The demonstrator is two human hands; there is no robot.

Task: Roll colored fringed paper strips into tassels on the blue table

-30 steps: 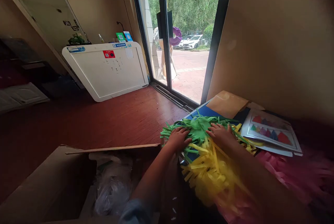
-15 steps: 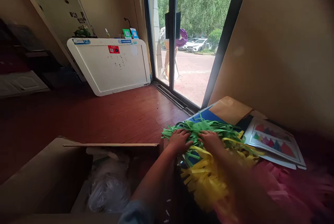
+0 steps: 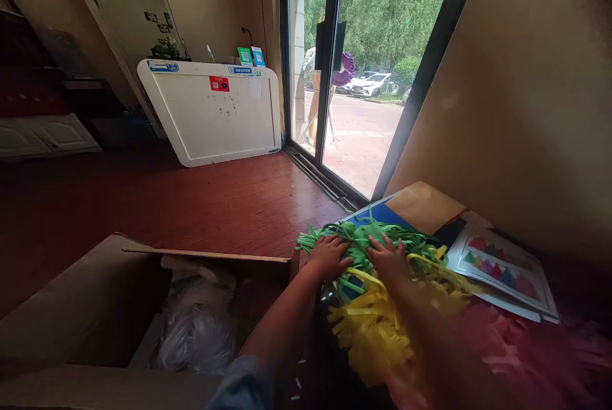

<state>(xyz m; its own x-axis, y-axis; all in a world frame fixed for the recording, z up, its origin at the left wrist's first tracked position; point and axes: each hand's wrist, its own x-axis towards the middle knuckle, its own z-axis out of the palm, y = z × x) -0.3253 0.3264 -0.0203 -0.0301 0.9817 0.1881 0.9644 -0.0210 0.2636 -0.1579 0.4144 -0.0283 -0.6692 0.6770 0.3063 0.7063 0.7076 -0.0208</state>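
Green fringed paper strips lie in a loose heap on the table at the lower right. On the left side of this heap rests my left hand, palm down with its fingers stretched out. My right hand lies on the heap's middle, fingers spread apart. Neither hand is closed round the strips. Yellow fringed paper spreads beneath and in front of my right forearm. Pink fringed paper lies further right, partly hidden by that arm and in shadow.
A cardboard box holding clear plastic wrapping stands open at the lower left. Beside the paper lie a printed sheet with coloured pictures and a brown paper piece. A white counter and glass door are beyond.
My right hand's fingers have spread wider and lifted slightly on the green strips. My left hand keeps its place. The view has turned slightly left.
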